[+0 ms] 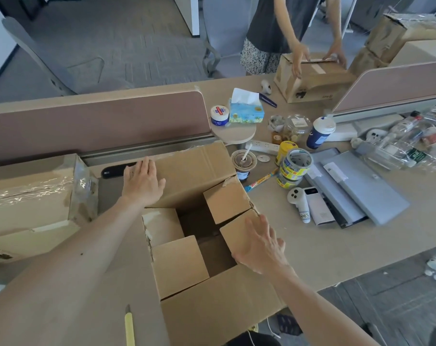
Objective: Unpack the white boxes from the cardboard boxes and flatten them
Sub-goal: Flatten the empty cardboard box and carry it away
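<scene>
Left arm (87,245): bare, stretched forward from lower left; left hand (143,182): palm down, fingers (147,166) straight and close together, thumb out to the right; right arm (319,303): bare, reaching in from lower right; right hand (261,243): palm down, fingers straight, slightly spread, gripping nothing.

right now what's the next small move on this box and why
Probably spread the flaps wider. The left hand lies flat on the far flap and the right hand on the right flap, yet two small flaps lean over the opening of the box, whose dark inside shows no white boxes.
</scene>
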